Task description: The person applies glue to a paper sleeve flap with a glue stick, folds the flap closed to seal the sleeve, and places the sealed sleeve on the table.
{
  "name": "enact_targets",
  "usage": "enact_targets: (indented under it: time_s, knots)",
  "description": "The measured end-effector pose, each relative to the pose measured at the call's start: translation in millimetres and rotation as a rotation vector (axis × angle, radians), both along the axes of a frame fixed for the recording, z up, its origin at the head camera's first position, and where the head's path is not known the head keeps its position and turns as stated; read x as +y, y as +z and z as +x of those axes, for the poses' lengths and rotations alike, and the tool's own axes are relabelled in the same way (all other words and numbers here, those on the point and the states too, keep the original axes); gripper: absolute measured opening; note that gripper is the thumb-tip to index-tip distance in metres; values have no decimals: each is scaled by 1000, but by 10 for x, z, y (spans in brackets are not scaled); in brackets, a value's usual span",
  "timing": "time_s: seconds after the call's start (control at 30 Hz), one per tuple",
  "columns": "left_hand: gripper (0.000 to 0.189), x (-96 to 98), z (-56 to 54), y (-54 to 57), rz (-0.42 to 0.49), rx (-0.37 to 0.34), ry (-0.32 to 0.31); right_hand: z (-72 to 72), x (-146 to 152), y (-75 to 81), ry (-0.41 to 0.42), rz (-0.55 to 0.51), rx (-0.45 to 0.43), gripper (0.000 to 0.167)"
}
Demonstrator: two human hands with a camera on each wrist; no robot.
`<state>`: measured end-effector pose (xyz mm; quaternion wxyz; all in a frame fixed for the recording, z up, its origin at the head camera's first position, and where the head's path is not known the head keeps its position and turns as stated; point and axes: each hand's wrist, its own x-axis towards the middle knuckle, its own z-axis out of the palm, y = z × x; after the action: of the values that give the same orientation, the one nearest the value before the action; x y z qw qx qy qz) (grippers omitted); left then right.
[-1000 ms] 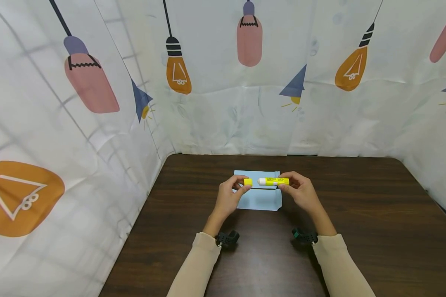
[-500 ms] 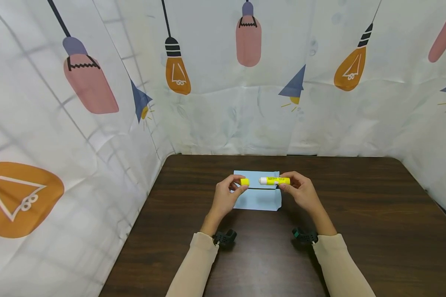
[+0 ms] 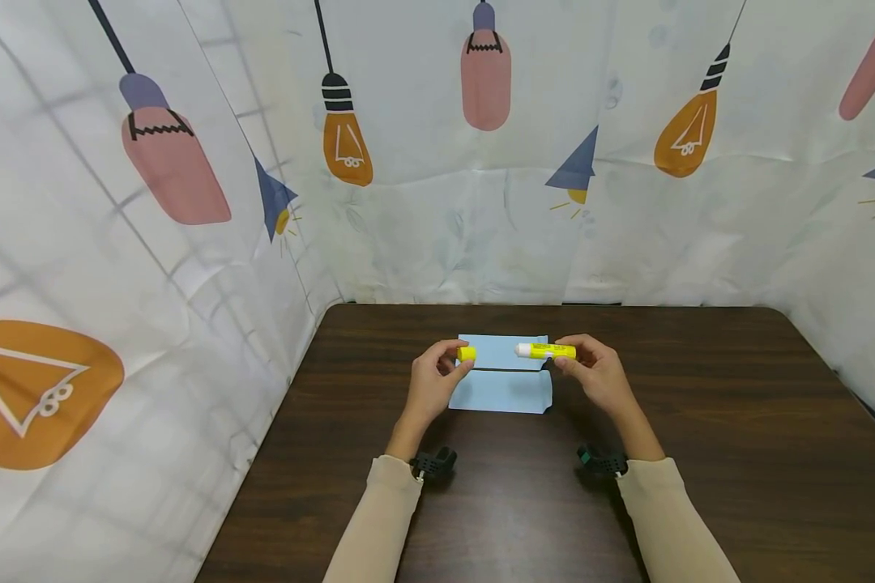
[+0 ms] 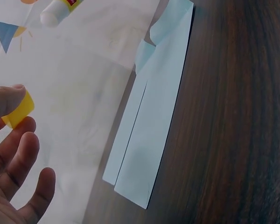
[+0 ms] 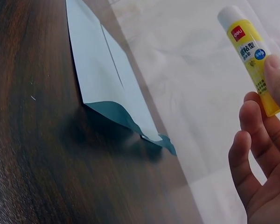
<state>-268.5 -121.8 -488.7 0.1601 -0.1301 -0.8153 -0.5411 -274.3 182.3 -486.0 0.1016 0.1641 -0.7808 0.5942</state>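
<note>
My left hand (image 3: 432,382) pinches a small yellow cap (image 3: 467,354) between thumb and fingertips; the cap (image 4: 19,111) also shows in the left wrist view. In my right hand (image 3: 599,374) is an uncapped yellow glue stick (image 3: 545,351), held by its rear end with the white tip towards the left. Its label and white end are plain on the glue stick (image 5: 248,56) in the right wrist view. Below and between the hands lies a light blue folded paper (image 3: 501,392) with a long seam across it. Its right end (image 5: 113,112) curls up off the table.
The dark wooden table (image 3: 736,437) extends around the paper. A white curtain (image 3: 437,227) printed with lamps and bulbs hangs behind the table and along its left side. Dark bands (image 3: 434,462) are on both wrists.
The left hand has moved left with the cap, and the right hand slightly right with the glue stick. The gap between cap and stick has widened. The paper stays in place.
</note>
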Motion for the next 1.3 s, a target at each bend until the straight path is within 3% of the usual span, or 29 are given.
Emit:
enact_targets:
  time_s: [0.23, 0.7, 1.1, 1.3]
  knots:
    - [33, -92, -6, 1, 12, -9, 41, -7, 38, 0, -33, 17, -28, 30]
    - [34, -293, -51, -62, -66, -37, 123, -28, 65, -64, -34, 5, -42, 31]
    - [37, -528, -58, -123, -231, -108, 194, -29, 113, -87, -33, -41, -32, 29]
    - [36, -616, -53, -159, -295, -147, 237, 28, 113, 6, -44, -35, -73, 30]
